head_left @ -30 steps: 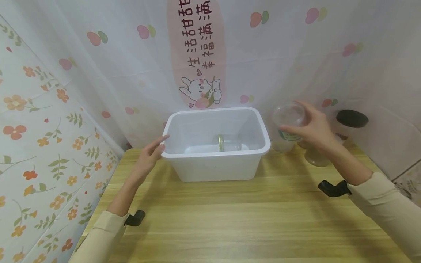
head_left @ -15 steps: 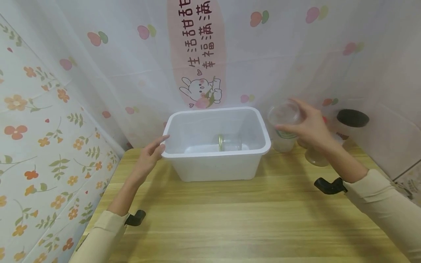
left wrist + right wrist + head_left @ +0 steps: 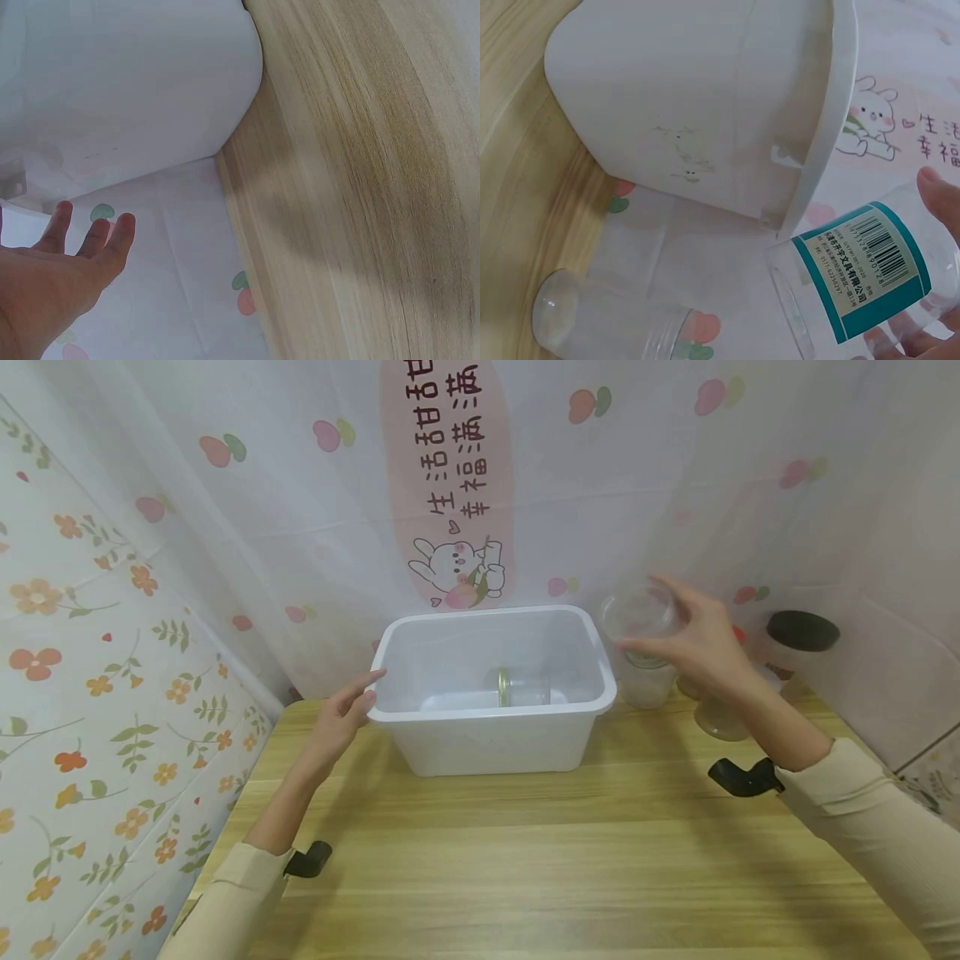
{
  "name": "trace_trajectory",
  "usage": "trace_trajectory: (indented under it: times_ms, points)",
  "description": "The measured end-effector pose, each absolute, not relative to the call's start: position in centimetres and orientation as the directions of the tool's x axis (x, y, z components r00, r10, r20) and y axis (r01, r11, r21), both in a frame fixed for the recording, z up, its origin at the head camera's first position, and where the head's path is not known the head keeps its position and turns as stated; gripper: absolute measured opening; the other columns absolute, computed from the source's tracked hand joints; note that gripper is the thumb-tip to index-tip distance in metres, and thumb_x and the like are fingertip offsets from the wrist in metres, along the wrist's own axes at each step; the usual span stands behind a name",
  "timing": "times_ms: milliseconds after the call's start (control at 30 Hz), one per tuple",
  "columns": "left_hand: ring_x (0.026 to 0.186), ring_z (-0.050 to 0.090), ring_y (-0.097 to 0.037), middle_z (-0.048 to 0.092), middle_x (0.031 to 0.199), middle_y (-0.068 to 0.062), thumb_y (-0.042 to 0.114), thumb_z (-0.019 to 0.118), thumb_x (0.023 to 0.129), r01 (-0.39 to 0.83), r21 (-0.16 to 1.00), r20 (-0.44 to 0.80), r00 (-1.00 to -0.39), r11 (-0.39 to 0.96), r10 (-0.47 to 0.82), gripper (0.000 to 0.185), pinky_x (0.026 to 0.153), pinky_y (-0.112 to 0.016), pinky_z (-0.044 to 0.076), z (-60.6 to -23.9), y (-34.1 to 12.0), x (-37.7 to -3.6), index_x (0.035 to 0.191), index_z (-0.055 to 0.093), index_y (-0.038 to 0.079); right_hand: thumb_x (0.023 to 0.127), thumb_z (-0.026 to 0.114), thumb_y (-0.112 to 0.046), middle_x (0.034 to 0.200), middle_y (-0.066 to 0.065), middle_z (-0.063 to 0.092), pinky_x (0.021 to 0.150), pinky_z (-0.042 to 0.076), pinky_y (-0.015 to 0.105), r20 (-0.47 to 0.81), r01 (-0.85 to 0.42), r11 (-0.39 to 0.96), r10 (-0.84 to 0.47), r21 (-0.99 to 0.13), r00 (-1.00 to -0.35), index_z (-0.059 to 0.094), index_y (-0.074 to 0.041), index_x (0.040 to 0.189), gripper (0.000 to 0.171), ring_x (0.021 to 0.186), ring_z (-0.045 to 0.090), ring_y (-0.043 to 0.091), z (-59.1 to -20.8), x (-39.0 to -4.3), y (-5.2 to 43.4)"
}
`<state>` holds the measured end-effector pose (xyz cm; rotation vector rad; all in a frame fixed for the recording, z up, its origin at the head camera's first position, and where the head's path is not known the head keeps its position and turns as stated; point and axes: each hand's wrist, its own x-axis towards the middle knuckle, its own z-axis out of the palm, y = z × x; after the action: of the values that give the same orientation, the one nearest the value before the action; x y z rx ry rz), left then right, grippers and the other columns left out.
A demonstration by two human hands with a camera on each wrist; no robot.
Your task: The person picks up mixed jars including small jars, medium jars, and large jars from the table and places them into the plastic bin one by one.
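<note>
My right hand [image 3: 705, 639] grips a clear, lidless plastic jar [image 3: 787, 281] around its side, raised beside the bin's right end. A cream label [image 3: 862, 270] with teal borders and a barcode wraps the jar. Below it, another clear jar [image 3: 647, 687] stands on the table. My left hand [image 3: 333, 727] touches the rim at the left end of the white plastic bin [image 3: 487, 743]; in the left wrist view its fingers [image 3: 120, 240] spread loosely outside the wall. Inside the bin, a clear jar [image 3: 531, 687] with a gold-coloured rim lies on its side.
Right of the bin, partly behind my right forearm, stand several more containers: a jar with a black lid [image 3: 802, 631], something red-topped [image 3: 738, 635] and a clear round-based vessel [image 3: 720, 720]. A printed curtain [image 3: 555, 485] hangs behind the wooden table [image 3: 510, 860].
My right hand has carried the clear jar a little left and up, toward the bin's right rim. My left hand and the bin have stayed in place.
</note>
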<state>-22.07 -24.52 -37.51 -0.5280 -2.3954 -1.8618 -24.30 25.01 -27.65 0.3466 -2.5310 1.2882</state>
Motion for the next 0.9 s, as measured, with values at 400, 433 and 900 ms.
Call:
trace_trajectory:
  times_ms: [400, 433, 900]
  points:
    - [0.139, 0.041, -0.032, 0.037, 0.158, -0.010, 0.027, 0.046, 0.111, 0.299, 0.929, 0.250, -0.941, 0.216, 0.228, 0.048, 0.109, -0.055, 0.037, -37.5, -24.5, -22.0, 0.155, 0.043, 0.009, 0.075, 0.094, -0.029, 0.154, 0.008, 0.044, 0.105, 0.041, 0.055, 0.373, -0.363, 0.539, -0.095, -0.760, -0.923, 0.036, -0.026, 0.160, 0.103, 0.130, 0.045, 0.030, -26.4, -24.4, 23.4]
    - [0.139, 0.041, -0.032, 0.037, 0.158, -0.010, 0.027, 0.046, 0.111, 0.297, 0.930, 0.248, -0.942, 0.216, 0.226, 0.048, 0.109, -0.055, 0.037, -37.5, -24.5, -22.0, 0.155, 0.043, 0.009, 0.075, 0.094, -0.028, 0.154, 0.008, 0.044, 0.105, 0.042, 0.055, 0.370, -0.361, 0.533, -0.096, -0.765, -0.924, 0.035, -0.026, 0.160, 0.103, 0.130, 0.045, 0.030, -26.3, -24.5, 23.2]
    - [0.139, 0.042, -0.032, 0.037, 0.158, -0.010, 0.027, 0.046, 0.111, 0.289, 0.930, 0.241, -0.946, 0.227, 0.216, 0.048, 0.109, -0.054, 0.038, -37.6, -24.5, -22.1, 0.155, 0.043, 0.010, 0.074, 0.094, -0.029, 0.156, 0.006, 0.041, 0.104, 0.042, 0.055, 0.339, -0.345, 0.499, -0.106, -0.795, -0.935, 0.034, -0.030, 0.160, 0.105, 0.133, 0.042, 0.029, -25.2, -24.6, 21.1]
